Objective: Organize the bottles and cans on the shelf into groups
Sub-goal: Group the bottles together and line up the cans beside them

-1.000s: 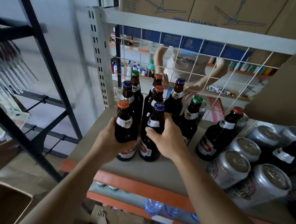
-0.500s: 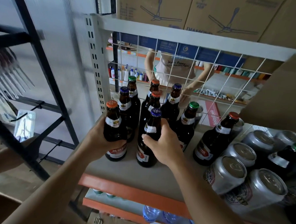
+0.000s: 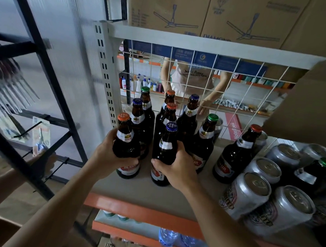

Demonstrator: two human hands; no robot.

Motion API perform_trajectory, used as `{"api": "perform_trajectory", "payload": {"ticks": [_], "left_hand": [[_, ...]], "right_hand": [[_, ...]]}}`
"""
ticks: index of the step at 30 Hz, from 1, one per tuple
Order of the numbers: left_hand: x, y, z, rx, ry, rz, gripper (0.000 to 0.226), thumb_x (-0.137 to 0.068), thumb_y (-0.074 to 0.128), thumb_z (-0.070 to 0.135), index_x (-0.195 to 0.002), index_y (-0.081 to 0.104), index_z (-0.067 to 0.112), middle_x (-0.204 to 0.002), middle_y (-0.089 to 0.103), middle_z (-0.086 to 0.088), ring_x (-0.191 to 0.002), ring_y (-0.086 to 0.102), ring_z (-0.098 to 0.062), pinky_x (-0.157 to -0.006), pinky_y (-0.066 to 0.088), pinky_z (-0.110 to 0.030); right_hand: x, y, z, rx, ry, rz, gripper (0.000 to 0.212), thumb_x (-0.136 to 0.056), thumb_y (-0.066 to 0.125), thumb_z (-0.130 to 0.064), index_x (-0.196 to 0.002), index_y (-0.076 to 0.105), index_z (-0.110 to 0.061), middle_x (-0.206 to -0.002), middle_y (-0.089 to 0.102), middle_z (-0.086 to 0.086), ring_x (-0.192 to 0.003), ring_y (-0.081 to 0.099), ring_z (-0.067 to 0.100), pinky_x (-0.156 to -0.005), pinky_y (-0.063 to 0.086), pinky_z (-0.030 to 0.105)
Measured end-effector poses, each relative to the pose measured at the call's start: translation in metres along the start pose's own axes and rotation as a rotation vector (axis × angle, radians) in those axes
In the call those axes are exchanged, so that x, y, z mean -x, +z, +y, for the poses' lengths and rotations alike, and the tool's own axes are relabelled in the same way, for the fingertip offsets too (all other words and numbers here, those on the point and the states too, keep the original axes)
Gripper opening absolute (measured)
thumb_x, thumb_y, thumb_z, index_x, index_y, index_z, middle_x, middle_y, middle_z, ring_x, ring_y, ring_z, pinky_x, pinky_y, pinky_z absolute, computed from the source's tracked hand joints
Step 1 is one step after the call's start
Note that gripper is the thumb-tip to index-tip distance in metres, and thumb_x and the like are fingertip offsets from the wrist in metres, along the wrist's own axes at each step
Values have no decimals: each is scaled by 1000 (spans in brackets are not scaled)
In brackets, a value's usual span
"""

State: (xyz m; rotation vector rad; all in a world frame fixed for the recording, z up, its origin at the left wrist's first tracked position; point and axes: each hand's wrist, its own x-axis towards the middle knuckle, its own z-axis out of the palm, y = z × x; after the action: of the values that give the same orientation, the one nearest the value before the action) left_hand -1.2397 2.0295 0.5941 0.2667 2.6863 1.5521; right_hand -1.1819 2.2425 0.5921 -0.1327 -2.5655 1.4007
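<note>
Several dark brown bottles with orange, blue and green caps stand grouped at the left of the shelf board (image 3: 174,197). My left hand (image 3: 109,154) grips the front orange-capped bottle (image 3: 125,140) around its body. My right hand (image 3: 175,168) grips the blue-capped bottle (image 3: 166,147) beside it. Both bottles stand upright on the shelf. Another orange-capped bottle (image 3: 236,155) stands apart to the right, near several silver cans (image 3: 248,193). A green-capped bottle (image 3: 317,173) sits among the cans.
A white wire grid (image 3: 224,92) backs the shelf, and a person stands behind it. Cardboard boxes (image 3: 199,15) rest on the shelf above, and a cardboard flap (image 3: 307,102) hangs at right. A black metal rack (image 3: 39,82) stands to the left. Water bottles (image 3: 167,236) lie on the shelf below.
Both hands keep their hold on the same two bottles. The left bottle has shifted slightly left and forward, widening the gap between them; the view has tilted a little.
</note>
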Motion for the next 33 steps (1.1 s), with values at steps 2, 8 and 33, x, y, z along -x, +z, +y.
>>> {"api": "perform_trajectory", "payload": {"ticks": [2,8,33], "left_hand": [[9,0,0,-9,-12,134,101,-43,88,53,-128,40,26,-119,54,4,-109,53,-15,-90,48,-37],[52,21,25,-13,198,460,33,-72,75,42,-84,55,19,-73,61,-1,-65,62,-18,-56,54,-33],[11,48,99,-91,136,143,48,-81,68,42,-122,55,21,-90,65,13,-82,61,-2,-65,44,-16]], "right_hand": [[1,3,0,20,0,36,57,-70,81,-40,-116,52,-25,-104,69,-5,-97,66,14,-80,55,33],[0,12,-2,27,1,32,60,-68,77,-49,-117,52,-25,-104,69,-6,-98,66,14,-78,56,37],[-5,-12,-3,-328,207,-261,44,-70,58,4,-112,57,-11,-84,62,-7,-76,60,2,-68,47,17]]}}
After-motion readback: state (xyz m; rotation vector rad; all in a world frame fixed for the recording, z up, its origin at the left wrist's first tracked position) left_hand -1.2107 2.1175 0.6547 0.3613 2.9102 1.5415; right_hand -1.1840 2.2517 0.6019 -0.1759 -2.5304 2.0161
